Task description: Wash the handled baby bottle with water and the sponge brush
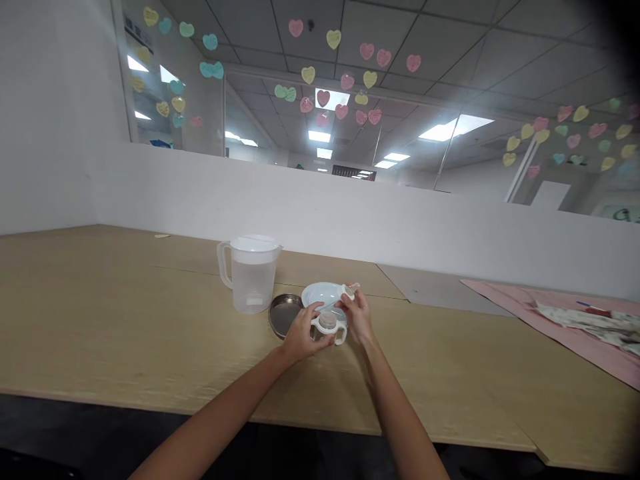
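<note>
A small clear baby bottle with white side handles (329, 328) stands on the wooden table (125, 333). My left hand (301, 333) is wrapped round its left side. My right hand (356, 315) pinches a small whitish piece with a nipple-like tip (349, 291) just above and right of the bottle. Directly behind the hands lies a pale blue plate (320, 293). To its left rests a shallow round metal dish (283, 313). A translucent plastic pitcher with a lid and handle (250, 273) stands upright further left.
A low white partition (350, 213) runs along the table's far edge. A pink cloth (565, 320) with patterned fabric on it covers the right end. The table's front edge runs just below my forearms.
</note>
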{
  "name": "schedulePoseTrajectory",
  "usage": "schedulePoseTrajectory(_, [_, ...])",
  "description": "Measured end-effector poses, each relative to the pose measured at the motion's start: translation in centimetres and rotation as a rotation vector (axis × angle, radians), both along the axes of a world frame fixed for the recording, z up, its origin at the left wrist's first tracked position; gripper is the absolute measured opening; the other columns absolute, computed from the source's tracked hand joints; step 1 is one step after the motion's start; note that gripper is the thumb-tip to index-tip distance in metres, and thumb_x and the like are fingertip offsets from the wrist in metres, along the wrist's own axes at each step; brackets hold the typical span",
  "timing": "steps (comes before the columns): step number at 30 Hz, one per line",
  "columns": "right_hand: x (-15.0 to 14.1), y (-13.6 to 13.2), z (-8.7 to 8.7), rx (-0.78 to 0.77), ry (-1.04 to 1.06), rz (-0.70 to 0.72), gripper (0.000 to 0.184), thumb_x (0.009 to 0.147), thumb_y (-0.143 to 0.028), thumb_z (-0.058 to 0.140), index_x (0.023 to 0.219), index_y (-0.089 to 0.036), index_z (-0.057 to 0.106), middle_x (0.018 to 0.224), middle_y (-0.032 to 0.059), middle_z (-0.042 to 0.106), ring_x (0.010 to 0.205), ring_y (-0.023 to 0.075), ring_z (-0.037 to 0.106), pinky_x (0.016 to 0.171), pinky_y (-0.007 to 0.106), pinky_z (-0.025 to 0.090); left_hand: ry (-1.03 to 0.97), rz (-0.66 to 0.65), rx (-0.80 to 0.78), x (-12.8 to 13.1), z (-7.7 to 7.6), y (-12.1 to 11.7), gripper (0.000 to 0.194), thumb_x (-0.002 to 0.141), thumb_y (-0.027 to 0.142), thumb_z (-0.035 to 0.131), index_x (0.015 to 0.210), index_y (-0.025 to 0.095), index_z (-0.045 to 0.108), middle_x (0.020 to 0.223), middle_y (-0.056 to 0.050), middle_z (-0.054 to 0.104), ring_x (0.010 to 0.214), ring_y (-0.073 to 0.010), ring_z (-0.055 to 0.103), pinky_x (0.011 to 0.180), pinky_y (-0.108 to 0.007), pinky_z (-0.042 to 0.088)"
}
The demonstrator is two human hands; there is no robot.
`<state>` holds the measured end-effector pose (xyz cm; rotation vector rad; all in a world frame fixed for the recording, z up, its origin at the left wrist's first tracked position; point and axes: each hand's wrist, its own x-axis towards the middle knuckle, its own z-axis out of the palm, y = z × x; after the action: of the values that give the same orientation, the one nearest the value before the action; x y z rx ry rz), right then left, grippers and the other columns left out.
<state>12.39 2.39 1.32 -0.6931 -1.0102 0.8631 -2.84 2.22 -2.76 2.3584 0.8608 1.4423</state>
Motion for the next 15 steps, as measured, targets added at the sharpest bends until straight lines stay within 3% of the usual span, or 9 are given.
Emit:
schedulePoseTrajectory(3, [0.4, -0.4, 0.4, 0.000, 0.052, 0.108, 0.039, 0.058, -0.032, 0.073, 0.093, -0.023, 0.059, 0.086, -0.0014, 0.059, 0.062, 0.0103, 0.056, 0.065, 0.027, 0.048, -0.001, 0.005, 0.000, 0.0, 0.0, 0.0, 0.064, 0.066, 0.038, 0.063, 0.121, 0.018, 0.036, 0.110, -0.010, 0.055, 0.095, -0.0208, 0.056, 0.084, -0.035, 0.045])
schedulePoseTrajectory(7, [0.5, -1.1, 0.5, -0.023, -0.138, 0.294, 0.047, 0.059, -0.037, 0.072, 0.102, -0.021, 0.060, 0.094, 0.0047, 0.062, 0.082, 0.0188, 0.059, 0.074, 0.033, 0.048, -0.009, 0.005, -0.017, 0.1, 0.1, -0.1, 0.064, 0.065, 0.038, 0.064, 0.120, 0.019, 0.036, 0.108, -0.009, 0.057, 0.096, -0.0216, 0.056, 0.084, -0.036, 0.045])
schedulePoseTrajectory(11, [0.8, -0.9, 0.2, -0.038, -0.350, 0.331, 0.046, 0.056, -0.035, 0.075, 0.096, -0.018, 0.064, 0.095, 0.0065, 0.064, 0.092, 0.0224, 0.057, 0.083, 0.035, 0.044, -0.017, 0.024, -0.042, 0.1, 0.2, -0.2, 0.060, 0.064, 0.039, 0.064, 0.115, 0.018, 0.039, 0.101, -0.008, 0.059, 0.094, -0.0224, 0.056, 0.082, -0.037, 0.045])
schedulePoseTrajectory(15, [1.4, -0.5, 0.0, -0.019, -0.441, 0.382, 0.046, 0.055, -0.034, 0.075, 0.098, -0.019, 0.064, 0.100, 0.0054, 0.063, 0.096, 0.0220, 0.056, 0.087, 0.036, 0.042, -0.016, -0.010, -0.056, 0.0, 0.6, -0.5, 0.061, 0.066, 0.038, 0.063, 0.116, 0.018, 0.036, 0.108, -0.010, 0.057, 0.096, -0.0228, 0.056, 0.084, -0.038, 0.044])
